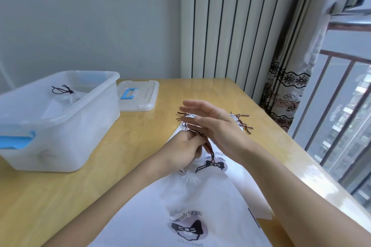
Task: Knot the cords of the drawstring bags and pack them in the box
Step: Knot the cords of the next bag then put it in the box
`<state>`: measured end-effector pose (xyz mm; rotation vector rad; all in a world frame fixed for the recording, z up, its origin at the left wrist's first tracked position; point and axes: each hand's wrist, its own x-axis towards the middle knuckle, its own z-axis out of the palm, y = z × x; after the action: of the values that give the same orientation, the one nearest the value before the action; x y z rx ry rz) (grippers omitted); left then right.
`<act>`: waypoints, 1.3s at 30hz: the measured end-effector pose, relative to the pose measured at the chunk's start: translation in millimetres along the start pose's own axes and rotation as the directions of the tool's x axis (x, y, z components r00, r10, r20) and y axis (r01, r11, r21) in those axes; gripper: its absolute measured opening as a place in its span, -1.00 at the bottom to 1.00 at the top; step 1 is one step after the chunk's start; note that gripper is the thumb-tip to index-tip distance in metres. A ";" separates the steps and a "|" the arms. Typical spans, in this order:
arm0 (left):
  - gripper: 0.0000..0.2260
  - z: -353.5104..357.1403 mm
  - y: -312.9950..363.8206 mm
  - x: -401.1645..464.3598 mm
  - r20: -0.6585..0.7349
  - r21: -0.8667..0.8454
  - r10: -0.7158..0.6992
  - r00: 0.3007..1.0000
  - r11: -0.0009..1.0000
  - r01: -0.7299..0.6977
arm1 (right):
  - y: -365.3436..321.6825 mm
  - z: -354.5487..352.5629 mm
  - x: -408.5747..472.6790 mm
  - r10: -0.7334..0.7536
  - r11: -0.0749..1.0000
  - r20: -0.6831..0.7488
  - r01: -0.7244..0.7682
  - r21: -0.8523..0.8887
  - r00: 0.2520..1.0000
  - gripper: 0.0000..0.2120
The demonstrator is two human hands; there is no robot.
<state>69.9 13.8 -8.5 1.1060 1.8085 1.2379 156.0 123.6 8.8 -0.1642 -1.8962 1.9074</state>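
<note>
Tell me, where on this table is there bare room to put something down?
Bare wood shows between the clear box and the left hand, running to the near left edge, and at the far side beyond the lid, toward the wall. The middle and near right are crowded with drawstring bags, loose cords and both hands.

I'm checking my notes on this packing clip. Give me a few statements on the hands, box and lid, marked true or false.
1. The left hand pinches a cord. True.
2. The right hand is a closed fist. False: its fingers are spread open.
3. The box already holds a bag. True.
4. The lid is on the box. False: it lies on the table beside it.
</note>
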 end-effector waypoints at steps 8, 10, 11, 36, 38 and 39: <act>-0.68 -13.0 2.9 1.4 -0.097 -0.309 -0.036 0.995 0.951 0.005 | 1.4 -20.8 1.3 0.248 0.937 -0.055 -0.254 -0.241 0.967 -0.55; -0.73 -14.5 4.9 -0.7 -0.110 -0.314 -0.040 0.993 0.949 0.003 | 1.3 -21.7 1.2 0.225 0.935 -0.029 -0.224 -0.275 0.974 -0.66; -0.75 -15.2 5.7 -1.6 -0.113 -0.327 -0.039 0.993 0.945 0.000 | 1.0 -21.5 1.7 0.220 0.934 -0.036 -0.221 -0.280 0.975 -0.68; -0.77 -34.4 5.1 5.5 0.052 -0.899 -0.092 0.994 0.430 0.087 | -5.6 -8.5 -8.6 0.203 0.937 0.047 -0.181 -0.298 0.978 -0.79; -0.76 -37.3 6.6 4.3 0.028 -0.890 -0.073 0.997 0.452 0.058 | -2.8 -3.7 -8.6 0.207 0.893 0.034 -0.175 -0.416 0.978 -0.76; -0.75 -38.2 6.9 4.4 -0.013 -0.854 -0.067 0.998 0.520 0.024 | -1.6 -2.5 -8.6 0.204 0.879 0.029 -0.170 -0.445 0.979 -0.75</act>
<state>36.7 4.8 10.1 0.4277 0.9461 1.8242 165.0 122.5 8.3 -0.4350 -2.4206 1.5804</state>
